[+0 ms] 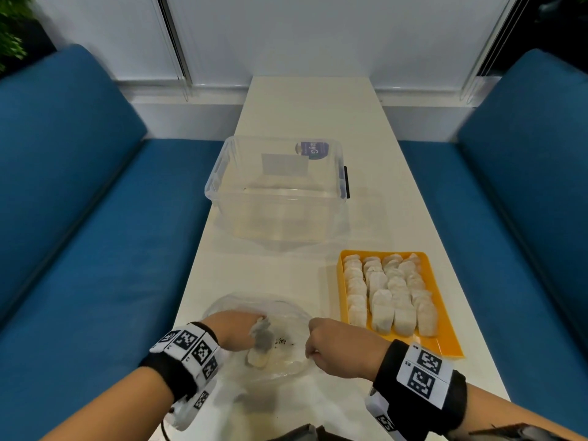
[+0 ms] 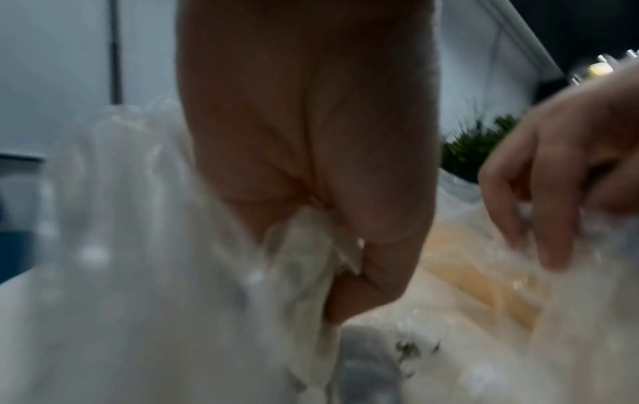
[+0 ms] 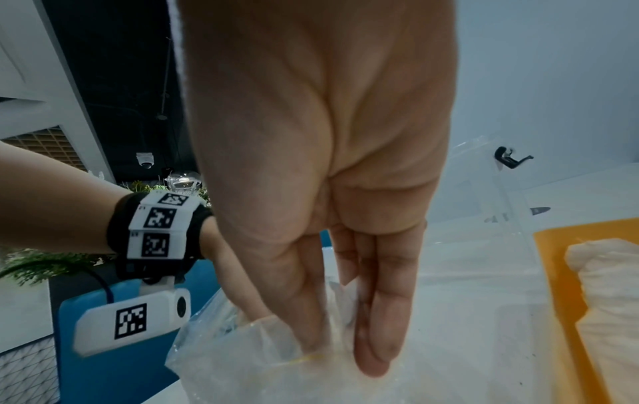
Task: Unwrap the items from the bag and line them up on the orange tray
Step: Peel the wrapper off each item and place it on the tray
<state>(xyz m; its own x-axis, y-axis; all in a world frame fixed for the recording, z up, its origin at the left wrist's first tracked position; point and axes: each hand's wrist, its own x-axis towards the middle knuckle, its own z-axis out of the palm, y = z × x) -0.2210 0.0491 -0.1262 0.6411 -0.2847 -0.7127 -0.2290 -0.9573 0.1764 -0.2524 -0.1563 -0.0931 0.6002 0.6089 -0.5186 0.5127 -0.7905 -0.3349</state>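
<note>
A clear plastic bag lies on the white table near its front edge. My left hand reaches into it and grips a white pouch, seen close up as a white pouch bunched between thumb and fingers. At the bag's right, my right hand pinches the bag's edge between fingers and thumb. To the right sits the orange tray, filled with rows of several white pouches. Dark crumbs lie inside the bag.
A large clear plastic box stands empty behind the bag, mid-table. Blue benches flank the narrow table on both sides. The tray's near corner lies just right of my right hand.
</note>
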